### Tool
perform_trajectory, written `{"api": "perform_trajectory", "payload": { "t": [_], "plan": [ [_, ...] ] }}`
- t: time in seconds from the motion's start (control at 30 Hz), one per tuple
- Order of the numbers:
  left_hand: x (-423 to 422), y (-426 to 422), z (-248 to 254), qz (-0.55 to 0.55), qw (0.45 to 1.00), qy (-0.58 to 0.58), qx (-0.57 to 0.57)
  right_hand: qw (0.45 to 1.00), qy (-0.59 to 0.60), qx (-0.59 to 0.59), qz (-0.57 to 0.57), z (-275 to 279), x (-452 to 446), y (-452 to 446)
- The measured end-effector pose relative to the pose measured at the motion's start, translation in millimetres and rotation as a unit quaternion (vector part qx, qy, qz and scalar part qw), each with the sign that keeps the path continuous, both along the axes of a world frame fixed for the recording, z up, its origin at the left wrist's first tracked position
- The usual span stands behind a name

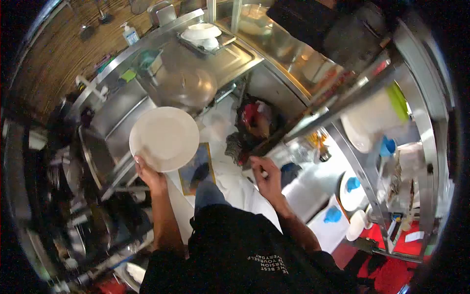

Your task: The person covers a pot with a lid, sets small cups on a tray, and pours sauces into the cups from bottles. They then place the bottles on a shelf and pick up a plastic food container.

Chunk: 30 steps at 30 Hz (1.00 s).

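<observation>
A round white plate (164,137) is in my left hand (151,177), which grips it by the rim nearest me. The plate is raised in front of my body, left of centre, its broad face turned up toward the camera. My right hand (267,177) hovers on the right, near the edge of the steel counter. Its fingers are loosely curled, with a gap between thumb and forefinger, and I see nothing held in it. Motion blurs some of the detail around both hands.
Beyond the plate are a steel sink (120,117) and a large rounded metal lid or bowl (188,88). White bowls (201,32) are stacked at the back. Steel shelving on the right bears blue cups (387,146). A soap bottle (130,34) stands at upper left.
</observation>
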<state>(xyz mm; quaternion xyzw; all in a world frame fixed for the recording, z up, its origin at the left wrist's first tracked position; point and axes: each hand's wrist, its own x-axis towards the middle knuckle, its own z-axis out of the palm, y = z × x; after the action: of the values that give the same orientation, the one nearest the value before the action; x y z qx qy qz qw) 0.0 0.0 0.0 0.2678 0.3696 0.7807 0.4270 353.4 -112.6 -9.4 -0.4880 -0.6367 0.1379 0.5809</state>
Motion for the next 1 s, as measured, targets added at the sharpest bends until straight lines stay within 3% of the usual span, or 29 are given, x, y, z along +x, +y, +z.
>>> {"api": "perform_trajectory", "payload": {
  "t": [0.07,0.1,0.17,0.2,0.3,0.33,0.37,0.4,0.43,0.5,0.57,0.6,0.7,0.8,0.9,1.0],
  "plan": [
    [6,-25,8,-0.022,1.0,0.001,0.007,0.999,-0.031,0.012,-0.041,10,-11,7],
    [-28,5,-23,-0.009,0.991,-0.003,-0.136,0.991,-0.04,-0.12,-0.035,-5,-62,69],
    [-31,25,-8,0.019,0.977,0.011,-0.211,0.983,-0.09,-0.15,-0.048,-9,-94,144],
    [-38,35,-25,0.019,0.973,0.016,-0.228,0.976,-0.151,-0.146,-0.062,-12,-101,180],
    [-62,78,-17,0.03,0.961,0.043,-0.271,0.911,-0.237,-0.327,-0.08,-13,-136,284],
    [-88,89,-49,-0.036,0.97,0.077,-0.229,0.88,-0.258,-0.39,-0.087,-28,-144,312],
    [-95,93,-52,-0.053,0.964,0.047,-0.257,0.843,-0.275,-0.452,-0.094,-39,-150,326],
    [-100,98,-53,-0.068,0.957,0.016,-0.282,0.831,-0.173,-0.522,-0.081,-12,-158,328],
    [-106,100,-53,-0.079,0.949,-0.016,-0.306,0.868,-0.2,-0.446,-0.093,-37,-158,325],
    [-107,105,-50,-0.068,0.944,0.045,-0.32,0.919,-0.259,-0.275,-0.108,-104,-151,326],
    [-91,112,-16,-0.064,0.932,-0.003,-0.358,0.892,-0.249,-0.364,-0.099,-101,-148,333],
    [-97,112,-22,-0.103,0.941,0.008,-0.322,0.876,-0.241,-0.408,-0.093,-99,-147,335],
    [-106,120,-30,-0.089,0.93,-0.023,-0.355,0.892,-0.218,-0.36,-0.167,-81,-125,316],
    [-110,128,-39,-0.091,0.93,-0.013,-0.355,0.849,-0.152,-0.471,-0.184,-41,-88,295],
    [-122,147,-77,-0.139,0.923,0.012,-0.357,0.893,-0.138,-0.369,-0.216,-22,-51,253],
    [-105,174,-90,-0.165,0.915,0.109,-0.353,0.893,-0.077,-0.38,-0.229,37,-42,219]
  ]
}}
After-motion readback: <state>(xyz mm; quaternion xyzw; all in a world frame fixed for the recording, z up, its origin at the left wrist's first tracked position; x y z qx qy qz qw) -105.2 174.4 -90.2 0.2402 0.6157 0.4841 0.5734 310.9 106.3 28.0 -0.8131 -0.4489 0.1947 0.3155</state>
